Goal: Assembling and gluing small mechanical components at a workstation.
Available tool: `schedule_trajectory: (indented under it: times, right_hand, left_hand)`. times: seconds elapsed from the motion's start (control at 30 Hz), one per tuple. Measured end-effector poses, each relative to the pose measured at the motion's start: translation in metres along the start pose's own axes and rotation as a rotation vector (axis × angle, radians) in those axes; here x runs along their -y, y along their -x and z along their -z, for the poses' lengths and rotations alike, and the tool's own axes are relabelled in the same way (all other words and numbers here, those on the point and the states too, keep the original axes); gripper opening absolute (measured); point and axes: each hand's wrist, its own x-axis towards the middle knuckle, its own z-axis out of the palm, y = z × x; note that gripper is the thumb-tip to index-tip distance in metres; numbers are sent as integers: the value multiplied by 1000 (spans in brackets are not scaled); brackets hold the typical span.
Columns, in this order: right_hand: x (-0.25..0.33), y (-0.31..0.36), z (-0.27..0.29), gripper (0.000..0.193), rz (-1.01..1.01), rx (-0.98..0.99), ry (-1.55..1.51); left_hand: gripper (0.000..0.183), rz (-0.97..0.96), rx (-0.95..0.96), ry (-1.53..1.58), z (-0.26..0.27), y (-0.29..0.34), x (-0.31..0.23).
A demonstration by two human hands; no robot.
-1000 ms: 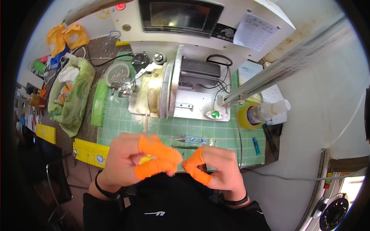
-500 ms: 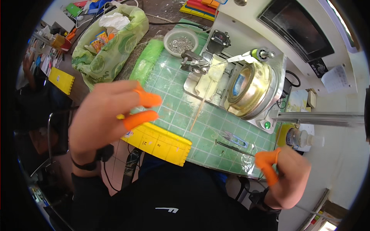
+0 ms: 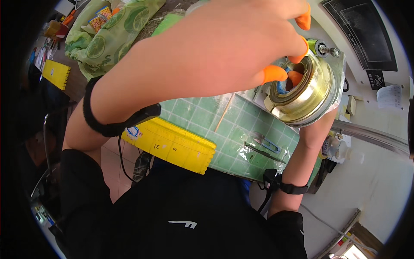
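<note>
My left hand (image 3: 254,47), with orange finger cots, reaches across to the brass-coloured ring (image 3: 317,84) on the machine. Its thumb and one finger are at the ring's near opening, apart from each other, and another finger is raised above. Behind the ring goes my right hand (image 3: 295,77); only an orange-covered fingertip shows through the opening, the rest is hidden. Inside the ring is a blue lining (image 3: 283,84). On the green gridded mat (image 3: 194,118) lie a thin wooden stick (image 3: 224,113), blue-handled thread snips (image 3: 268,143) and a slim dark tool (image 3: 263,153).
A yellow board (image 3: 170,144) lies along the mat's front edge. At the back left stands a green patterned bag (image 3: 103,41) with packets in it. A green-and-black knob-like part (image 3: 321,48) sits above the ring. A clear bottle (image 3: 334,148) and a metal rail (image 3: 371,136) are at the right.
My left hand has moved from above the yellow board, up and right to the ring. The right hand has left the dark tool's end and gone up behind the ring. The view has shifted slightly.
</note>
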Motion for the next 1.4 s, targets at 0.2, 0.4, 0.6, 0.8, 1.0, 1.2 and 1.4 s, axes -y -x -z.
schedule_trajectory:
  times: [0.2, 0.4, 0.6, 0.8, 1.0, 1.2, 1.4]
  right_hand:
    - [-4, 1, 7, 24, 29, 54, -25]
    - [23, 13, 48, 13, 116, 135, 354]
    - [35, 16, 41, 12, 352, 136, 601]
    - [35, 14, 38, 14, 363, 70, 602]
    - [42, 17, 39, 13, 313, 69, 611]
    - [35, 14, 40, 13, 314, 110, 604]
    - [27, 13, 33, 15, 378, 64, 631]
  left_hand:
    - [14, -241, -265, -51, -51, -5, 24]
    - [28, -82, -75, -185, 16, 40, 9]
    - [33, 153, 9, -305, 17, 71, 25]
    - [44, 248, 7, -334, 6, 79, 32]
    - [43, 194, -25, -325, 8, 82, 29]
    - [42, 210, -37, -304, 9, 78, 27]
    - [40, 251, 44, -279, -6, 89, 37]
